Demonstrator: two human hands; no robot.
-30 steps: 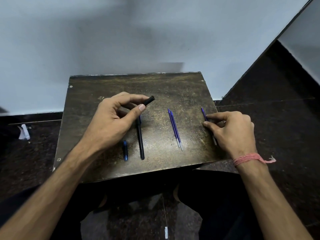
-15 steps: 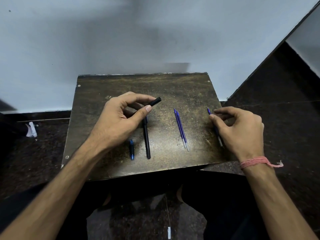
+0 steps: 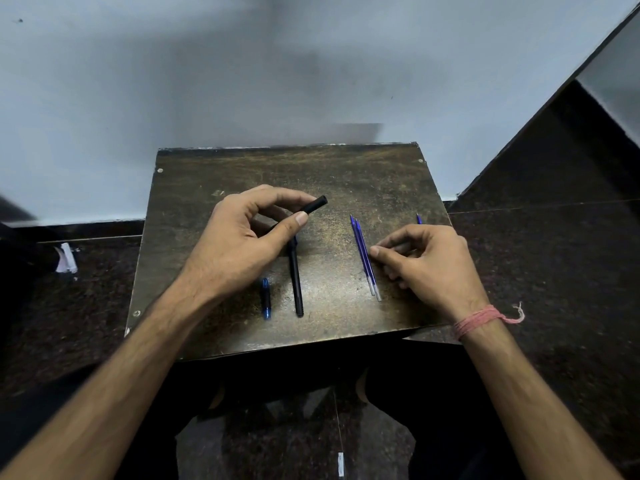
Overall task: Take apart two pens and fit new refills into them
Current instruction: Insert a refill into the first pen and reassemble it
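On the small dark wooden table (image 3: 346,174), my left hand (image 3: 242,247) grips a short black pen barrel (image 3: 316,204) between thumb and fingers, its end poking out to the right. Just below that hand a long black pen part (image 3: 297,285) lies lengthwise, with a short blue pen piece (image 3: 266,298) to its left. Two blue refills (image 3: 364,258) rest side by side right of centre. My right hand (image 3: 433,265) hovers low beside them, its index fingertip at the refills and nothing in it. A third blue refill's tip (image 3: 419,219) shows behind this hand.
A pale wall rises right behind the table. Dark speckled floor surrounds it, with a white paper scrap (image 3: 65,259) on the left. My legs in dark trousers sit under the near table edge. A pink thread (image 3: 481,320) circles my right wrist.
My right hand has left the refill at the table's right edge and shifted left to the pair of blue refills. My left hand keeps holding the black barrel in place.
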